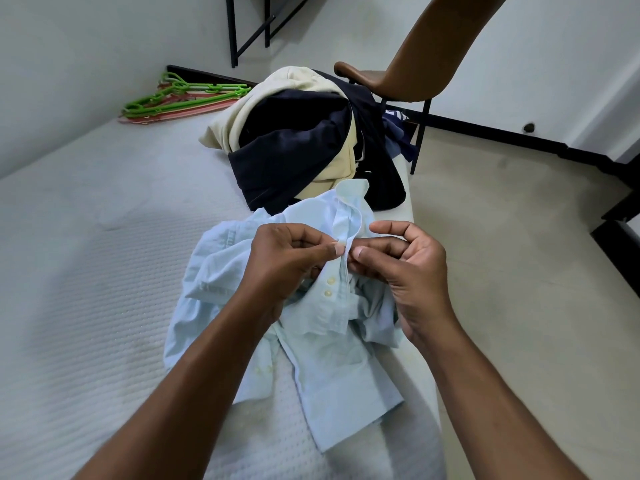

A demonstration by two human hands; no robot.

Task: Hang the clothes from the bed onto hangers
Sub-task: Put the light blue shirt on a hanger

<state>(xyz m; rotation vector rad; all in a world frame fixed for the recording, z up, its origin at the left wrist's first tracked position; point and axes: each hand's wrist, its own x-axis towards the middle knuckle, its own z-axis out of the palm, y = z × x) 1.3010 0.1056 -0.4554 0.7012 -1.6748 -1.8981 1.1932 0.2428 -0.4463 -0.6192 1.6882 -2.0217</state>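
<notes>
On the bed [86, 271], near its edge, lies one light blue shirt [332, 358], crumpled, collar pointing away; the left grip [284, 265] pinches one placket edge just below the collar between thumb and forefinger; the right grip [408, 271] pinches the facing edge, its other fingers loosely curled; step in hand, by judgement: working the top button, fastening or undoing cannot be told; two buttons [331, 280] show below the pinch; the next move likely calls for one of the hangers [183, 98], green and pink, count unclear, well apart by the wall; one heap of clothes [301, 143], navy and cream, waits beyond the shirt; one chair [415, 64] stands beside the bed.
</notes>
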